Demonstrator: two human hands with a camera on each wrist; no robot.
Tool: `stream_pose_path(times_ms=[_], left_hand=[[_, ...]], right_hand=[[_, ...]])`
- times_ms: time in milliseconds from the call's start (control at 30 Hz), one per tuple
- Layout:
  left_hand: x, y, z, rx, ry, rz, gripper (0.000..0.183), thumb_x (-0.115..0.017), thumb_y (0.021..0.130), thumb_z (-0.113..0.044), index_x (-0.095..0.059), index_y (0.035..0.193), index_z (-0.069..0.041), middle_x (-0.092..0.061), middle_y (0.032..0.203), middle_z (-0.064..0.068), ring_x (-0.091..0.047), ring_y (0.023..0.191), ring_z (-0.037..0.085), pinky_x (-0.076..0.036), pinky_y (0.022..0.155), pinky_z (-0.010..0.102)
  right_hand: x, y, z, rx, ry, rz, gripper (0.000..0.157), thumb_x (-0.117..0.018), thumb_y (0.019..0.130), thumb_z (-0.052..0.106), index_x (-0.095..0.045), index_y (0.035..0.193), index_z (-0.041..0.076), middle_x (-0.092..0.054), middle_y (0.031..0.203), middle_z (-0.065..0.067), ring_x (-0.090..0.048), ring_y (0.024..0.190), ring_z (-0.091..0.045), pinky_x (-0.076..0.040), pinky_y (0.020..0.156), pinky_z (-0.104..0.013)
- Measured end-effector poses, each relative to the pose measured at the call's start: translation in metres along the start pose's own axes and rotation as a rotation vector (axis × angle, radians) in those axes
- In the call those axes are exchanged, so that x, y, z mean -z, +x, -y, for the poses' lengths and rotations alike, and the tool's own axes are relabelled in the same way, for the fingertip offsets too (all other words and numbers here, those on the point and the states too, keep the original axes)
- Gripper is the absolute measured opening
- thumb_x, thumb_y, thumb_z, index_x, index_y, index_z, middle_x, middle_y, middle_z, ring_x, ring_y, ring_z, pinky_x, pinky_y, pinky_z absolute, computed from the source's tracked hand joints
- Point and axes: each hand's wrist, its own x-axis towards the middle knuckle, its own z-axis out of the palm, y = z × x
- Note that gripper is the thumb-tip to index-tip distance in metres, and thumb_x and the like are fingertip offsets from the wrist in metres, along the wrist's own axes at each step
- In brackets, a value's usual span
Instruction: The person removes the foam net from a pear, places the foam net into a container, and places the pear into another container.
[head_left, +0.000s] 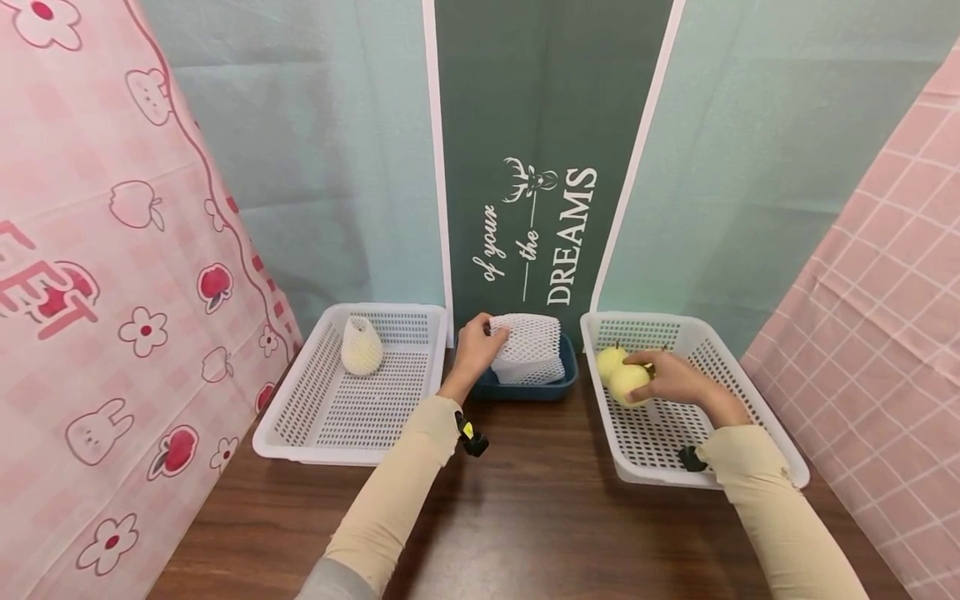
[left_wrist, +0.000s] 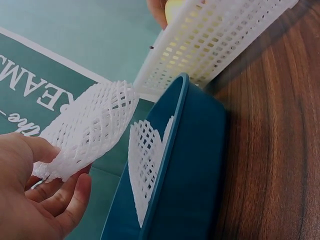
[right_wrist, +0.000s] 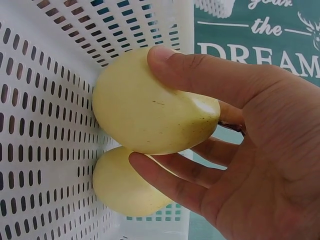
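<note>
My left hand [head_left: 474, 354] pinches one end of a white foam fruit net [left_wrist: 92, 125] between thumb and fingers, and its mesh tube stands partly open at the far end. Below it in the left wrist view is a blue tub [left_wrist: 200, 150] with more foam nets [left_wrist: 145, 165] inside. My right hand [head_left: 678, 383] reaches into the right white basket [head_left: 637, 475] and grips a pale yellow pear [right_wrist: 150, 105], thumb on one side and fingers on the other, stem toward the palm. A second pear [right_wrist: 127, 182] lies against the first one in that basket.
At the left stands another white basket [head_left: 330, 454] holding a pear in a foam net [head_left: 362, 352]. The baskets and tub stand on a brown wooden table [head_left: 525, 517]. Cloth curtains [head_left: 360, 167] rise behind and at both sides.
</note>
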Motion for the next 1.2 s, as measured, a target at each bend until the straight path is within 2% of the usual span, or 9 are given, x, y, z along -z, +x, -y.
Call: stream_pose_path(times_ms=[333,567,800,833,933,1033,1067,1167,1200], left_hand=[[-0.011,0.007,0.006,0.029,0.008,0.005,0.018,-0.067,0.101,-0.021,-0.058,0.097,-0.007,-0.047,0.082,0.003,-0.044,0.068,0.016,-0.035,0.063,0.031],[-0.019,0.012,0.009,0.081,0.041,0.015,0.017,-0.066,0.102,-0.020,-0.055,0.096,-0.009,-0.044,0.075,0.001,-0.045,0.059,0.013,-0.035,0.057,0.029],[-0.025,0.016,0.009,0.123,0.026,0.030,0.016,-0.066,0.101,-0.017,-0.061,0.101,-0.002,-0.050,0.070,0.004,-0.052,0.058,0.017,-0.041,0.058,0.033],[-0.031,0.023,0.023,0.101,0.023,0.025,0.018,-0.067,0.101,-0.021,-0.062,0.099,-0.004,-0.051,0.069,0.003,-0.052,0.058,0.016,-0.041,0.058,0.033],[-0.034,0.024,0.026,0.112,0.024,0.028,0.017,-0.066,0.100,-0.021,-0.060,0.094,-0.006,-0.051,0.067,0.003,-0.054,0.057,0.018,-0.042,0.058,0.035],[-0.055,0.052,0.070,0.121,0.054,0.042,0.020,-0.066,0.099,-0.027,-0.057,0.090,-0.012,-0.053,0.065,0.004,-0.056,0.054,0.019,-0.043,0.052,0.034],[-0.056,0.054,0.072,0.147,0.064,0.054,0.020,-0.066,0.098,-0.026,-0.056,0.090,-0.011,-0.054,0.065,0.006,-0.057,0.054,0.022,-0.043,0.051,0.035],[-0.077,0.081,0.115,0.144,0.105,0.053,0.023,-0.067,0.095,-0.032,-0.054,0.086,-0.016,-0.057,0.067,0.005,-0.059,0.053,0.021,-0.043,0.047,0.035],[-0.078,0.080,0.115,0.144,0.118,0.047,0.023,-0.068,0.095,-0.031,-0.053,0.086,-0.017,-0.058,0.067,0.004,-0.058,0.053,0.021,-0.043,0.047,0.035]], right_hand=[[-0.002,0.000,0.001,-0.032,-0.016,0.035,0.074,-0.094,0.078,0.029,-0.065,0.139,-0.003,-0.064,0.140,-0.030,-0.061,0.104,-0.033,-0.049,0.084,-0.041],[-0.005,0.001,0.001,-0.017,-0.047,0.038,0.073,-0.095,0.076,0.030,-0.068,0.135,-0.002,-0.066,0.137,-0.029,-0.064,0.111,-0.037,-0.052,0.089,-0.048],[-0.007,0.003,0.002,-0.026,-0.059,0.049,0.071,-0.096,0.076,0.029,-0.069,0.133,-0.001,-0.068,0.136,-0.026,-0.064,0.110,-0.034,-0.051,0.090,-0.049],[-0.007,0.004,0.001,-0.025,-0.064,0.054,0.071,-0.096,0.076,0.030,-0.069,0.133,-0.001,-0.068,0.135,-0.026,-0.064,0.109,-0.034,-0.051,0.089,-0.048],[-0.009,0.004,0.002,-0.023,-0.068,0.061,0.069,-0.095,0.076,0.030,-0.070,0.133,-0.001,-0.070,0.133,-0.025,-0.063,0.106,-0.031,-0.050,0.088,-0.045],[-0.010,0.005,0.003,-0.016,-0.080,0.069,0.069,-0.095,0.076,0.031,-0.070,0.132,-0.001,-0.071,0.131,-0.024,-0.065,0.106,-0.031,-0.051,0.088,-0.046],[-0.010,0.005,0.003,-0.013,-0.080,0.073,0.068,-0.095,0.076,0.030,-0.070,0.131,-0.002,-0.071,0.130,-0.024,-0.065,0.107,-0.031,-0.051,0.089,-0.046],[-0.010,0.006,0.004,-0.014,-0.076,0.090,0.068,-0.096,0.076,0.029,-0.070,0.130,-0.003,-0.071,0.130,-0.025,-0.066,0.109,-0.034,-0.052,0.091,-0.049],[-0.010,0.006,0.004,-0.010,-0.075,0.093,0.068,-0.096,0.076,0.029,-0.070,0.130,-0.003,-0.071,0.129,-0.025,-0.066,0.110,-0.034,-0.052,0.091,-0.049]])
